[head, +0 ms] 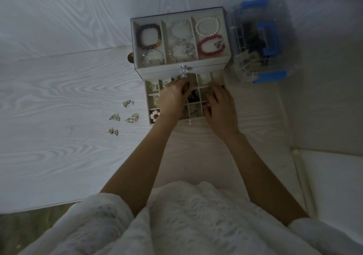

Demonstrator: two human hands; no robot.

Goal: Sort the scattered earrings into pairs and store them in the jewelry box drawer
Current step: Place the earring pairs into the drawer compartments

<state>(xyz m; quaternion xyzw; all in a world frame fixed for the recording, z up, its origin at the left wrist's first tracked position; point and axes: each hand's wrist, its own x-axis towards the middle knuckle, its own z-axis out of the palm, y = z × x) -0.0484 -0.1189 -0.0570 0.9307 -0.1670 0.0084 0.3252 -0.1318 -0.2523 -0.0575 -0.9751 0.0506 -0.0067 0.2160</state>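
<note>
Dim light. Jewelry box (179, 38) sits on the white wood-grain table (59, 97), far centre. Its top tray holds bracelets: a purple bead bracelet (148, 37) at left, a pearl bracelet (207, 26) and a red bead bracelet (211, 45) at right.

The divided drawer (152, 97) is pulled out toward me. A red-and-white flower earring (155, 115) lies in its near-left compartment; other small pieces sit in the left cells, too dim to name.

My left hand (174, 95) is over the middle cells, fingers curled downward; I cannot tell whether they pinch anything. My right hand (220, 105) rests at the drawer's right side, fingers bent over the dividers; hold unclear.

On the table left of the drawer, four earring pairs lie apart: clear stud pair (128, 103), a gold pair (115, 117), gold hoop pair (133, 118), gold heart pair (113, 131) nearest me.

A blue-latched clear plastic box (263, 40) stands just right of the jewelry box.
</note>
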